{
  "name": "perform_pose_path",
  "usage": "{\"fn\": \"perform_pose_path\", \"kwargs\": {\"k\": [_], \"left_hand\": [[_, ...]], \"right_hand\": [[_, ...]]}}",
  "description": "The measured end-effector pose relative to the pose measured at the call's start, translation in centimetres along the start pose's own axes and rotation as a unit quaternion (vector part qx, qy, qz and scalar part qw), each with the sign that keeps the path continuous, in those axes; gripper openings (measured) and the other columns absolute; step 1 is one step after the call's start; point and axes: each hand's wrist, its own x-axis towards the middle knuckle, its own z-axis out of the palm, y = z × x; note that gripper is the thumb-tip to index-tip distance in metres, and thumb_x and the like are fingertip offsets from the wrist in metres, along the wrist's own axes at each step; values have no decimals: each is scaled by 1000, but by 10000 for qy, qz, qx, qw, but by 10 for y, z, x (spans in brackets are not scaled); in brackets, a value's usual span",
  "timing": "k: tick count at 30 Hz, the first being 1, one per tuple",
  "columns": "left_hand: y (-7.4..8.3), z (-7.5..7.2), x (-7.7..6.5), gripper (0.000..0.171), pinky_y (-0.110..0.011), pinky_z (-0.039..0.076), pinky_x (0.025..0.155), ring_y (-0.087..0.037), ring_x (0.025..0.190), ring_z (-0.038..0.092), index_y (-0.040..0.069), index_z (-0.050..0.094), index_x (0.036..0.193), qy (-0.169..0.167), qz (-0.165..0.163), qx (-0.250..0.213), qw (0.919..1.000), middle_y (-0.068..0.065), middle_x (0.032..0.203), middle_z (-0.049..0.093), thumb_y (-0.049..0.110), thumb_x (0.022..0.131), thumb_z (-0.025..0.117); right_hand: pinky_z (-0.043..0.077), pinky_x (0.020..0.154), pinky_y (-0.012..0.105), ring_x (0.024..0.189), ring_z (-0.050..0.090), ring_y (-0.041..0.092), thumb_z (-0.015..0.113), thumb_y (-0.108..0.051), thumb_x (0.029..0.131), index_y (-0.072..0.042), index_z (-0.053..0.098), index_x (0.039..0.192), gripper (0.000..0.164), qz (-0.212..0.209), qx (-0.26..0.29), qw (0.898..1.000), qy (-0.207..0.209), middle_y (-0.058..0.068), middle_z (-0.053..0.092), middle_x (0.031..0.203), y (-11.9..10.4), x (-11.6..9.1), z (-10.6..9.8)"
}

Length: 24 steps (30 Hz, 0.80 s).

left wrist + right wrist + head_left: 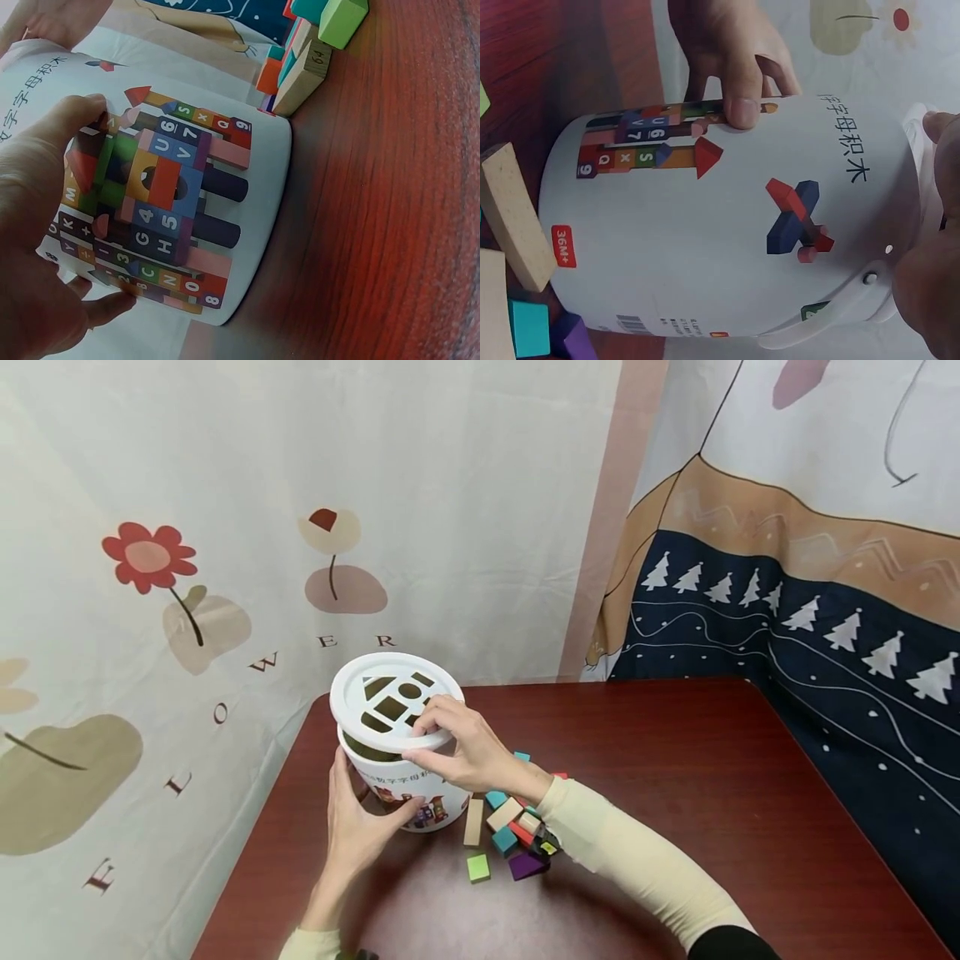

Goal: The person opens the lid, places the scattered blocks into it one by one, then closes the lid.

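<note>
A white toy-block bucket (448, 797) with printed pictures of blocks stands on the table. Its white lid (351, 693), cut with shaped holes, lies over the top, with a dark gap showing below its near edge. My left hand (356, 831) holds the bucket's side, thumb on the front print and fingers round the left. In the left wrist view that hand (34, 195) spans the printed castle. My right hand (468, 747) pinches the lid's near right edge, thumb below the rim and fingers over the top by the holes. The bucket's handle (832, 315) hangs along its side.
Several loose blocks lie right of the bucket: a wooden plank (473, 822), a lime green block (478, 868), a purple block (528, 865) and teal ones, partly under my right forearm. The dark red table (660, 760) extends to the right. A printed curtain (465, 527) hangs behind.
</note>
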Motion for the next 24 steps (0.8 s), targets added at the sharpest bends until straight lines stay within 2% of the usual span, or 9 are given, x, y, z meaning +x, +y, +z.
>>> {"fn": "perform_pose_path", "kwargs": {"k": [3, 7, 9, 13, 15, 20, 24], "left_hand": [[-7, 2, -1, 133, -53, 50, 92, -20, 124, 48, 17, 21, 165, -21, 24, -26, 10000, -14, 146, 42, 23, 57, 99], [-30, 6, 0, 138, -49, 50, 95, -19, 127, 46, 28, 16, 166, -68, -15, 49, 10000, -10, 150, 40, 33, 56, 99], [-39, 8, 0, 139, -42, 50, 96, -17, 128, 46, 31, 14, 166, -98, -76, 106, 9999, -7, 151, 39, 37, 56, 99], [-43, 9, 1, 141, -35, 49, 97, -15, 128, 45, 27, 16, 166, -85, -86, 148, 9998, -7, 152, 39, 37, 53, 100], [-43, 9, 1, 141, -38, 49, 97, -15, 128, 45, 26, 18, 166, -47, -4, 96, 9999, -8, 152, 39, 35, 52, 101], [-44, 8, 4, 143, -55, 38, 103, -19, 131, 41, 25, 20, 166, 36, 217, -10, 9998, -10, 154, 39, 34, 49, 101], [-40, -1, 7, 141, -57, 33, 106, -21, 137, 36, 26, 17, 167, 70, 387, 27, 9992, -4, 161, 31, 31, 53, 100]], "right_hand": [[48, 72, 35, 81, 56, 21, 83, 0, 75, 1, 64, 87, 22, 124, 172, 9995, 215, 12, 61, 86, -9, 6, -6], [50, 71, 36, 82, 57, 22, 82, 2, 74, 2, 63, 85, 22, 188, 272, 9985, 443, 13, 61, 86, -15, 12, -14], [50, 70, 36, 81, 57, 22, 81, 2, 74, 2, 62, 85, 22, 172, 277, 9980, 536, 12, 62, 85, -16, 14, -19], [49, 69, 35, 81, 57, 23, 82, 3, 73, 3, 63, 87, 24, 129, 185, 9974, 684, 14, 62, 85, -17, 14, -30], [49, 70, 35, 81, 57, 23, 82, 3, 72, 4, 63, 87, 25, 128, 72, 9972, 726, 14, 62, 86, -17, 11, -37], [49, 73, 37, 84, 55, 24, 84, 4, 70, 5, 64, 88, 27, 205, -245, 9968, 733, 15, 62, 88, -15, -2, -55], [48, 73, 37, 86, 55, 25, 84, 5, 69, 5, 63, 89, 28, 334, -441, 9958, 723, 16, 61, 89, -13, -15, -68]]}}
